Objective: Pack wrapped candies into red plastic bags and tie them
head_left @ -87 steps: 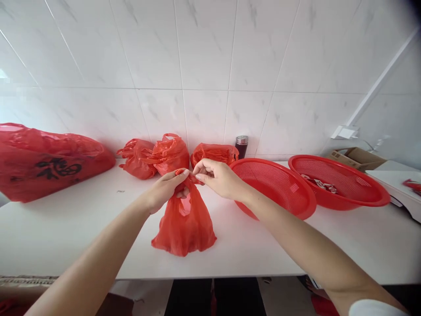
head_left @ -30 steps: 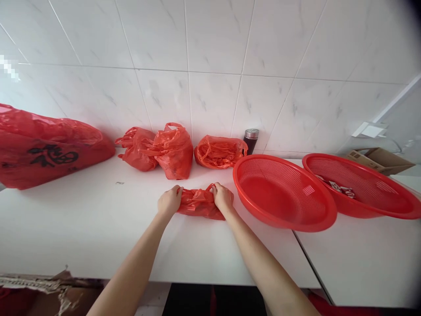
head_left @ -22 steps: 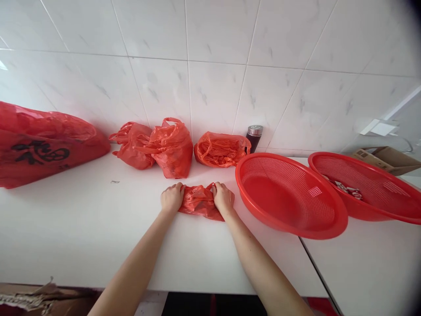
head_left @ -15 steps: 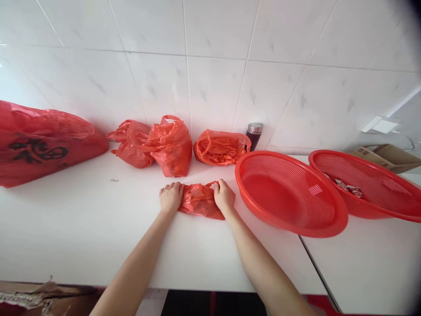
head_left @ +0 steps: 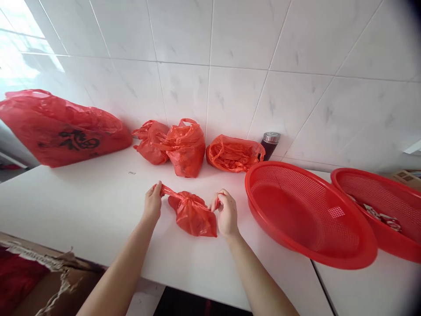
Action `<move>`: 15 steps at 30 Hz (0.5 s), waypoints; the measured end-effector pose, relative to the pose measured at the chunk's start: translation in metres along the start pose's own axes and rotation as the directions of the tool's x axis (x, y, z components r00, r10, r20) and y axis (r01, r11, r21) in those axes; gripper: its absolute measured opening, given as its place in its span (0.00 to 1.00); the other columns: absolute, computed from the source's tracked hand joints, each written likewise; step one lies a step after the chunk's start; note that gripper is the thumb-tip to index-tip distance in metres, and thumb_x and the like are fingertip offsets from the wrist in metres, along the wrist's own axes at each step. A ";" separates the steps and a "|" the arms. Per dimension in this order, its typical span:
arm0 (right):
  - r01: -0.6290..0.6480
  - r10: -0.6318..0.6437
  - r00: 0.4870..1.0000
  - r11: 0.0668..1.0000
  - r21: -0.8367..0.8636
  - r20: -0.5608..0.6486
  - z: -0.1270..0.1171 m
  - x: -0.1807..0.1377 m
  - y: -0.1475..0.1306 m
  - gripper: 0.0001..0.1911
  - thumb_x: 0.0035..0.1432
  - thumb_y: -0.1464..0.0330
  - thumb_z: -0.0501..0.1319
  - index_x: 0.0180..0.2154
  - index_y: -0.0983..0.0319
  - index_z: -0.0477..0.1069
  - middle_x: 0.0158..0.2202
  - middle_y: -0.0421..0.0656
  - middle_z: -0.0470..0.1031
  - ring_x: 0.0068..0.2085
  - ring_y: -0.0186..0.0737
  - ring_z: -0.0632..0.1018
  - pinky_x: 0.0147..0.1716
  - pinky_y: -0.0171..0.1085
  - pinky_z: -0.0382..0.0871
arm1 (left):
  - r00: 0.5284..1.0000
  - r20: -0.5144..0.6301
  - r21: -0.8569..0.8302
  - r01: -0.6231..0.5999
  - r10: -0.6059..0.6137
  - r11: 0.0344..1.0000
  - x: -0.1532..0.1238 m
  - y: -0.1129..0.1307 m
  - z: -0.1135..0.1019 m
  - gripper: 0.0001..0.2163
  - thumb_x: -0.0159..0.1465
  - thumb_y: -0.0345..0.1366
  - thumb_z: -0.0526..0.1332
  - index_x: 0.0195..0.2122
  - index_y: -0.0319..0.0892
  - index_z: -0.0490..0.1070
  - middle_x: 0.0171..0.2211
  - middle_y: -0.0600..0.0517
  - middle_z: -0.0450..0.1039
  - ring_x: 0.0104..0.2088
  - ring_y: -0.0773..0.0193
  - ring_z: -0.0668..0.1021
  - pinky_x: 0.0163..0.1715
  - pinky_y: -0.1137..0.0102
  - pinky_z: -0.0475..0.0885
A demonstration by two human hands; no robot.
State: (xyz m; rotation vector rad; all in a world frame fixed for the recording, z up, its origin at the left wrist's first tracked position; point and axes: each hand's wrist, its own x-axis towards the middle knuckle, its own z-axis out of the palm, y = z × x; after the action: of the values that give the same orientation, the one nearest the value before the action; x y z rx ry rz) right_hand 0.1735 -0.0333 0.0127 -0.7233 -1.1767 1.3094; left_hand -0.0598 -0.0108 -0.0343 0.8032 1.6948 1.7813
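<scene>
Your left hand (head_left: 153, 202) is curled tight, fingers and thumb pinching one stretched handle end of the small red plastic bag (head_left: 196, 219). Your right hand (head_left: 228, 213) is curled too, with a bit of red plastic showing between thumb and bent fingers; it has hold of the bag's other end. The bag itself sits between your two hands, on the white table (head_left: 115, 210), its body slightly nearer to you than your fingertips and closer to your right hand than to your left. Its top is gathered at the middle, and the left handle is pulled out towards your left hand. Just beyond your right hand, on its right, stands the red perforated basin (head_left: 289, 208).
</scene>
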 end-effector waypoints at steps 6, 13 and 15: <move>-0.002 -0.001 0.997 0.999 -0.044 -0.078 -0.004 0.001 0.000 0.15 0.56 0.69 0.49 0.18 0.57 0.50 0.16 0.34 0.51 0.20 0.34 0.59 0.23 0.35 0.59 | 0.981 -0.145 -0.160 0.105 -0.129 0.981 0.006 0.013 -0.008 0.14 0.60 0.42 0.60 0.24 0.43 0.58 0.20 0.61 0.55 0.20 0.71 0.61 0.23 0.73 0.61; -0.004 0.004 1.000 0.980 -0.200 -0.004 0.002 -0.002 -0.002 0.15 0.55 0.68 0.52 0.22 0.57 0.46 0.20 0.33 0.47 0.22 0.31 0.53 0.21 0.34 0.48 | 0.978 -0.091 -0.349 0.143 -0.186 0.926 -0.014 0.049 -0.003 0.12 0.57 0.41 0.62 0.25 0.43 0.59 0.21 0.61 0.56 0.21 0.72 0.63 0.27 0.72 0.68; -0.001 0.012 0.999 0.963 -0.268 0.040 0.001 -0.002 -0.005 0.14 0.57 0.65 0.56 0.24 0.58 0.51 0.20 0.32 0.51 0.22 0.31 0.55 0.23 0.33 0.50 | 0.989 -0.043 -0.379 0.113 -0.140 0.918 -0.021 0.063 -0.001 0.14 0.56 0.42 0.64 0.24 0.43 0.59 0.20 0.61 0.55 0.21 0.72 0.63 0.27 0.73 0.68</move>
State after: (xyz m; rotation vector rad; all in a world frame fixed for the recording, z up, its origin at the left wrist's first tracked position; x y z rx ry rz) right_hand 0.1743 -0.0366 0.0169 -0.8990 -1.4034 1.1864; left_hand -0.0455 -0.0299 0.0274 0.4571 1.3462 1.9759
